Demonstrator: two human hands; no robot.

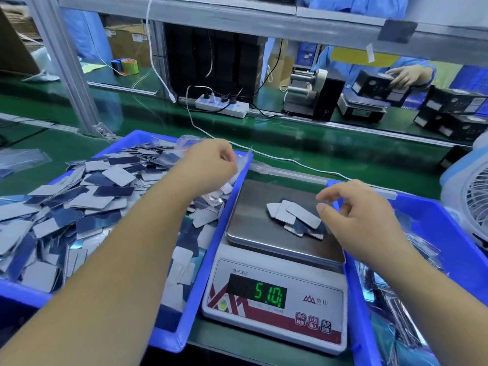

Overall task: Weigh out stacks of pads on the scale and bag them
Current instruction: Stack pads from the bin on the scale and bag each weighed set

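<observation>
A digital scale (274,307) stands between two blue bins, its green display reading about 51.0. A small fanned stack of grey and dark blue pads (295,216) lies on its steel pan (253,225). My right hand (361,215) hovers just right of that stack with loosely curled fingers, holding nothing. My left hand (211,161) is over the far right corner of the left blue bin (195,299), pinching a clear plastic bag (244,161). That bin is heaped with several loose pads (87,207).
A second blue bin (433,225) at the right holds bagged pads. A white fan (472,191) stands at the far right edge. A white cable (277,157) runs across the green belt behind the scale. Another person handles black boxes (377,84) across the line.
</observation>
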